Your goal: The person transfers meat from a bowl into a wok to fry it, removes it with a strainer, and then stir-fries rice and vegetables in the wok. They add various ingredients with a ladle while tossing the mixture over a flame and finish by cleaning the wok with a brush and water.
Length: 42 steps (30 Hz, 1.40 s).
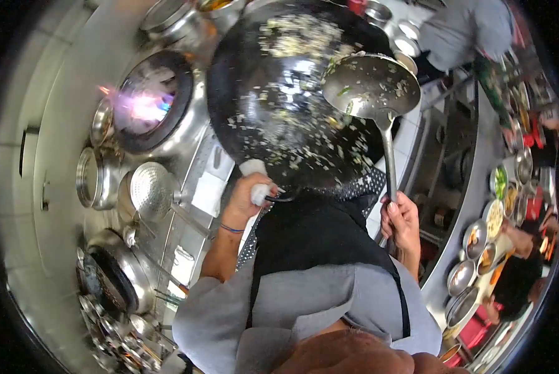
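My left hand (250,194) is closed around the wok's handle, with a white cloth (259,194) between palm and metal. The large black wok (248,146) is in front of me, and chopped pale and green food (304,134) is scattered over its inside, blurred by motion. In my right hand (401,223) is the handle of a big metal ladle (376,84). The ladle's bowl is over the wok's right side, with bits of food stuck to it.
A lit burner (148,109) flames at the left. Below it are a perforated skimmer (152,190) and a smaller wok (133,268). Bowls of ingredients (494,218) line the right counter, with people beyond. Another person (466,31) stands at the upper right.
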Tool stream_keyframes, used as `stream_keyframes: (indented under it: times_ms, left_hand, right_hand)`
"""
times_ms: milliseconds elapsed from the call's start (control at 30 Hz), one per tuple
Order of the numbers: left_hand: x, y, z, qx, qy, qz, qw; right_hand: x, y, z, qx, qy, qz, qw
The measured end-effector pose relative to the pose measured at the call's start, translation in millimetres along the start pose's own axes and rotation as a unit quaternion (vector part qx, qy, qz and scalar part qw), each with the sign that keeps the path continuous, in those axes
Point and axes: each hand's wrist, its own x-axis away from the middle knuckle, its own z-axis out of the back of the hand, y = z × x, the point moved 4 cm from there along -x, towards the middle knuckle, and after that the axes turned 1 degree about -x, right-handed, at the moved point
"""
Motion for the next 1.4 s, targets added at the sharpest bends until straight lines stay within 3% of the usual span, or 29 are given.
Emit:
stream_keyframes:
  times_ms: [100,133,167,300,467,567,600,633,667,733,800,867,933,967,1000,1133,1300,1400]
  left_hand:
    - [21,-23,-45,0.11,0.056,-0.132,0.984]
    - [-23,-36,5,0.135,0.082,-0.149,0.976]
    - [-32,-42,2,0.168,0.094,-0.17,0.966]
    - [-87,-65,24,0.252,0.159,-0.225,0.928]
    - [-131,-94,15,0.35,0.149,-0.257,0.888]
    - [-165,-82,28,0.443,0.117,-0.242,0.855]
    - [-173,-72,40,0.454,0.135,-0.248,0.845]
    - [-184,-61,42,0.487,0.167,-0.226,0.827]
    - [-196,-49,43,0.517,0.198,-0.204,0.807]
    - [-222,-24,59,0.504,0.189,-0.243,0.807]
    - [-251,-7,69,0.494,0.189,-0.245,0.813]
    - [-268,23,88,0.515,0.219,-0.254,0.789]
    - [-275,30,88,0.529,0.26,-0.249,0.768]
    - [-278,29,86,0.506,0.232,-0.243,0.794]
    - [-284,25,85,0.504,0.264,-0.24,0.787]
    - [-294,16,89,0.507,0.313,-0.223,0.772]
    - [-305,9,97,0.488,0.322,-0.236,0.776]
    - [-300,12,86,0.486,0.334,-0.23,0.774]
  right_hand:
    - [10,-20,57,-0.05,-0.044,-0.007,0.998]
    - [-33,24,45,-0.041,-0.048,-0.027,0.998]
    - [-46,31,57,-0.037,-0.042,-0.046,0.997]
    - [-98,32,97,0.041,-0.041,-0.082,0.995]
    - [-179,18,133,0.075,-0.095,-0.109,0.987]
    - [-257,3,87,0.128,-0.143,-0.096,0.977]
    - [-287,-3,59,0.151,-0.137,-0.077,0.976]
    - [-322,-17,35,0.161,-0.191,-0.054,0.967]
    - [-359,-32,8,0.114,-0.187,-0.046,0.975]
    - [-430,-69,-66,-0.004,-0.377,-0.027,0.926]
    - [-468,-78,-121,-0.005,-0.314,-0.042,0.949]
    - [-476,-50,-142,0.0,-0.329,-0.073,0.942]
    - [-493,-25,-137,0.104,-0.319,0.027,0.942]
    - [-516,-21,-132,0.148,-0.279,0.041,0.948]
    - [-543,-21,-133,0.195,-0.268,0.076,0.94]
    - [-671,-8,-158,0.368,-0.257,0.12,0.886]
    - [-787,24,-211,0.596,-0.17,0.313,0.719]
    - [-859,59,-223,0.557,-0.179,0.268,0.765]
